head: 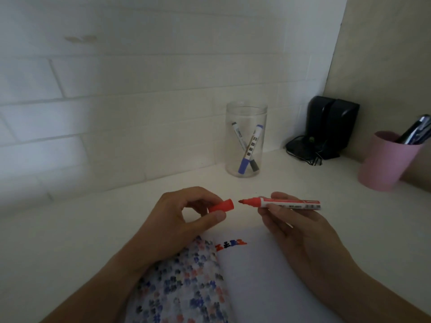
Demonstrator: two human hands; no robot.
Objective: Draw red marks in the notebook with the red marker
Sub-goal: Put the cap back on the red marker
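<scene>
My right hand (300,231) holds the red marker (283,203) level above the desk, its bare tip pointing left. My left hand (177,217) pinches the marker's red cap (221,205) between thumb and fingers, its open end facing the tip a small gap away. Below both hands lies the open notebook (256,276). Its left page is covered with small blue, red and black marks. The right page is white, with a short row of coloured marks (230,244) at its top left.
A clear jar (246,138) at the back holds a blue marker and a black marker. A black speaker (331,127) with tangled cable stands in the corner. A pink cup (384,162) with pens sits at the right. White tiled wall behind the white desk (70,229).
</scene>
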